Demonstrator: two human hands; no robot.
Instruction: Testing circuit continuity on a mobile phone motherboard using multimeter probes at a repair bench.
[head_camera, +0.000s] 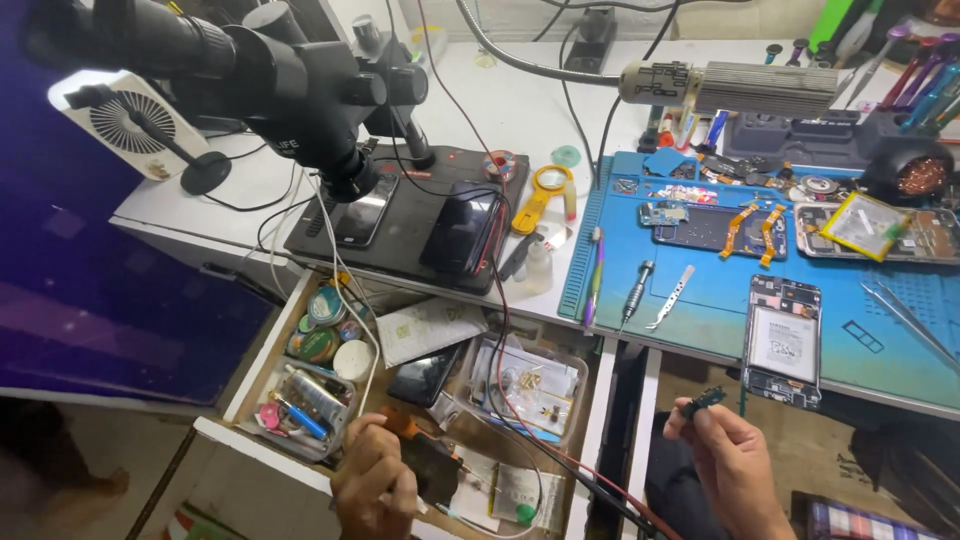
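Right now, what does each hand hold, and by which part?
Right hand: a small circuit board, pinched at its lower end. Left hand, in the open drawer: cannot be told.

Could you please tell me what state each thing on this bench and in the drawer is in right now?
Drawer: pulled open, full of parts.
Opened phone: back cover off, insides showing, flat on the blue mat.
Small circuit part: pinched in the right hand.
Left hand: in the drawer, gripping a dark tool.
Tweezers: lying unused.
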